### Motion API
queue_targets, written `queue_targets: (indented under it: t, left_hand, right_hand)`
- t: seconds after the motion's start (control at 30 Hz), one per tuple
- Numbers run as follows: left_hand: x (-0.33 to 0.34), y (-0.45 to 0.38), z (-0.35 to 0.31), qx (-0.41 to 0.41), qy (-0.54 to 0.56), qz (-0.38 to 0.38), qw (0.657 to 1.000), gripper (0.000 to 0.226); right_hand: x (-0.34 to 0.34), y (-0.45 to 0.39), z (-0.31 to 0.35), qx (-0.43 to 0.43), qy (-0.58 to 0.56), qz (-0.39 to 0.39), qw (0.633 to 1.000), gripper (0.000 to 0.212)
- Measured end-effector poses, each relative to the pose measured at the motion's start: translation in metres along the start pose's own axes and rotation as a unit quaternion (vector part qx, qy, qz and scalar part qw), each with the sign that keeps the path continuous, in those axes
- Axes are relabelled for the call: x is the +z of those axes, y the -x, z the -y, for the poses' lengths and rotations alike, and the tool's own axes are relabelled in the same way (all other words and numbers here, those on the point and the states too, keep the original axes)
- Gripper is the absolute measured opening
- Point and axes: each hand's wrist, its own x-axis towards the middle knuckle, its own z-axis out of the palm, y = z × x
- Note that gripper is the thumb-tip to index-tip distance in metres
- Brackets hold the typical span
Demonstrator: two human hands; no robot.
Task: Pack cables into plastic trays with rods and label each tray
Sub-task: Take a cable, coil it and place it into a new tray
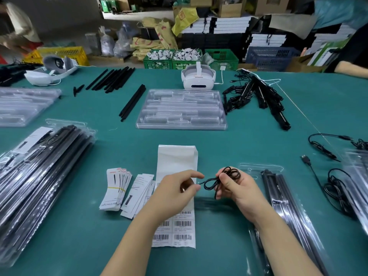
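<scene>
My right hand (238,188) holds a small coiled black cable (220,179) above the green table. My left hand (179,188) is just left of it, thumb and forefinger pinched near the cable's free end at about 1000,935; whether they touch it I cannot tell. Under my hands lies a white barcode label sheet (177,162). A clear tray with black rods (282,198) lies at my right. A stack of empty clear trays (181,110) sits mid-table. Loose black rods (111,79) lie at the back left, and a pair of black rods (132,102) left of the empty trays.
Filled trays (39,176) are piled at the left, paper insert cards (117,188) beside the sheet. Loose cables (326,154) and bundled black cables (256,94) lie at the right. Two white headsets (198,78) (49,72) sit at the back. Crates stand beyond the table's far edge.
</scene>
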Motion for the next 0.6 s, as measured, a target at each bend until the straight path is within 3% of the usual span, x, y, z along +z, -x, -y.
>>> queue_targets:
  t: [0.13,0.27,0.4,0.47,0.5,0.6]
  left_hand:
    - [0.003,-0.001,-0.002,0.016,-0.002,-0.056,0.998,0.029]
    - [0.014,0.0,-0.004,0.052,-0.038,-0.03,0.997,0.027]
    - [0.013,-0.002,-0.004,0.037,-0.045,-0.039,0.998,0.025]
    - [0.007,-0.004,-0.003,-0.014,0.062,-0.068,0.996,0.026]
    - [0.004,-0.005,-0.004,-0.041,0.176,-0.077,0.981,0.027]
    - [-0.001,-0.007,-0.004,-0.083,0.489,-0.079,0.865,0.028]
  right_hand:
    - [0.0,0.0,0.0,0.006,0.017,0.015,1.0,0.04]
    - [0.0,0.0,0.0,0.006,0.041,0.017,0.999,0.029]
    - [-0.001,-0.001,-0.001,0.008,0.056,0.019,0.998,0.02]
    - [-0.002,-0.001,-0.001,0.009,0.051,0.014,0.999,0.016]
    - [-0.003,-0.001,-0.002,0.01,0.047,0.014,0.999,0.014]
    - [-0.003,-0.002,-0.003,0.014,0.047,0.027,0.998,0.011]
